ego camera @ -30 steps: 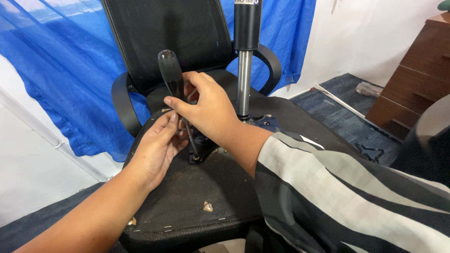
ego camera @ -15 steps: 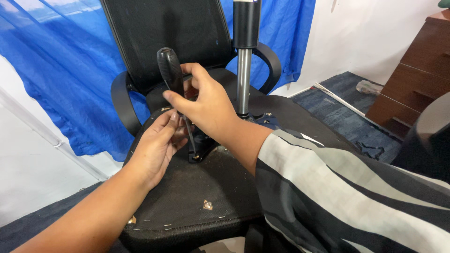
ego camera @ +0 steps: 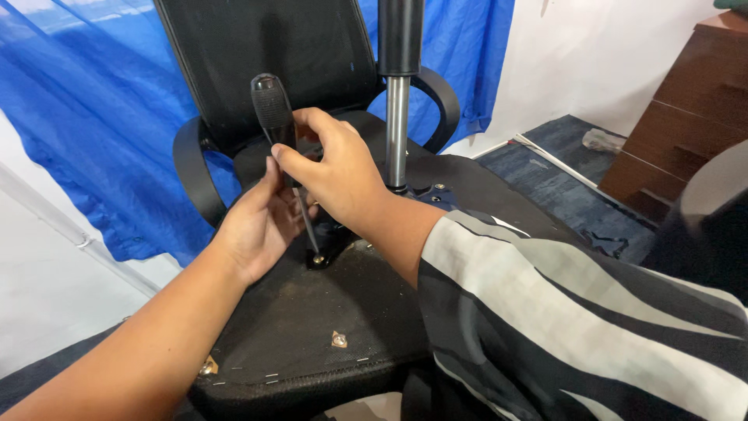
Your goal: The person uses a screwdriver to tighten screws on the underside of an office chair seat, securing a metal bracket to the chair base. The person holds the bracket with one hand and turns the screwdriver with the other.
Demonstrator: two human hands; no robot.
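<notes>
Office chair lies overturned, underside of the seat facing up, backrest toward the far edge against a blue tarp, the chrome gas-lift column standing up from the metal mechanism plate at the seat's middle. Screwdriver upright and leaning slightly, black ribbed handle on top, thin steel shaft running down to a screw seated in the underside near the left side of the plate, tip in or on the screw head; exact engagement too small to tell. Right hand closed around the lower handle and top of the shaft, fingers wrapped, thumb across. Left hand loosely curled beside the shaft, fingertips touching it low down as a guide, not a full grip. Striped sleeve on the right arm. Two more fasteners show near the seat's near edge, along with a line of staples. Judgement: the screwdriver is light, rigid, its ribbed handle giving sure purchase; best held on the handle for torque, with the shaft steadied low. Smooth shaft would likely slip between the fingers. The chair looks bulky and heavy, stable as it lies. Wooden drawers stand well apart at right.
</notes>
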